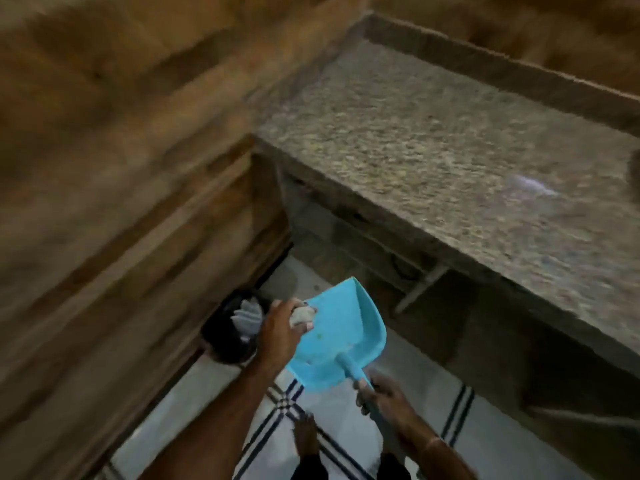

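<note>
Blurry frame. Wooden panelling (121,168) fills the whole left side and far left. Speckled granite countertop (433,140) takes the far right, with a dark open space under its near edge. White tiled floor (433,403) with dark stripe lines runs along the near bottom.

Blue plastic dustpan (343,327) is near centre, held up off the floor and tilted, with its mouth pointing far and left towards the bin and its handle (349,367) pointing near-right. A few small specks lie on the pan's inside.

Black round bin (221,337) stands on the floor at the foot of the panelling, just left of the dustpan, with crumpled white waste (246,315) inside it.

Right hand (384,393) is near, right of centre, fingers wrapped tight round the dustpan handle. Left hand (282,327) is at the pan's left rim, between bin and pan, fingers curled round a grey wad (303,315); can't tell if it's cloth or dust. The wad sits right at the pan's edge, touching or just over it.

Bare foot (306,434) is on the floor, near, below the pan.
</note>
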The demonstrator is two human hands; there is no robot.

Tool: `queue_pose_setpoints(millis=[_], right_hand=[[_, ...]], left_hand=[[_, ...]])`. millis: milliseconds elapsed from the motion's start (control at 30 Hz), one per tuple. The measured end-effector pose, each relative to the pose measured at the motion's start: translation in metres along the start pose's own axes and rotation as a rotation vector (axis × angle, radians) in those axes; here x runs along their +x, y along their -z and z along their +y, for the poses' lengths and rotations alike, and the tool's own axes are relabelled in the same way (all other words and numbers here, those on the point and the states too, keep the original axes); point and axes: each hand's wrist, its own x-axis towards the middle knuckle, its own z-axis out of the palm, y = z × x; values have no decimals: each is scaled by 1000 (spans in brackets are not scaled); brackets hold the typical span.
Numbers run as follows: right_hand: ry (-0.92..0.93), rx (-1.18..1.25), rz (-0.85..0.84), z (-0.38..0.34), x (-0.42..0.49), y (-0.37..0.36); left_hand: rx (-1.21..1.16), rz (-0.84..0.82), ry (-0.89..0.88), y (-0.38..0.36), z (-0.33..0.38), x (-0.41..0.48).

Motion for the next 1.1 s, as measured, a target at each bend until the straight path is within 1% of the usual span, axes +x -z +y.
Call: queue_pose_setpoints(millis=[133, 200, 300, 467, 533, 600, 667, 767, 800, 833, 900, 967, 1033, 1100], right_hand=[[-38, -193, -100, -26, 35, -82], [-65, -254, -155, -30, 64, -123], [-105, -306, -224, -28, 115, -166], [-205, -449, -208, -33, 228, -239], [-237, -510, -237, -36, 283, -272], [-214, -545, -269, -51, 323, -303], [-165, -635, -291, -59, 360, -330], [-301, -707, -332, -61, 393, -352], [-332, -719, -334, -55, 401, -357], [-322, -715, -319, -49, 407, -359], [-238, -703, -305, -36, 413, -360], [-202, -617, -259, -26, 412, -356], [-145, -508, -296, -16, 413, -354], [-65, -459, -331, -10, 416, -357]], left_hand=[[-13, 144, 180, 62, -88, -18], [-23, 188, 292, 79, -138, -19], [-24, 250, 384, 88, -188, -14], [-108, 344, 529, 80, -264, 28], [-116, 389, 565, 70, -299, 51], [-115, 408, 604, 63, -323, 71], [-121, 434, 647, 55, -348, 90], [-127, 459, 667, 43, -376, 110], [-132, 462, 685, 38, -385, 116], [-137, 467, 701, 36, -392, 119], [-168, 480, 736, 33, -402, 123], [-225, 504, 774, 32, -410, 124], [-263, 539, 782, 34, -415, 127], [-273, 574, 785, 36, -421, 134]])
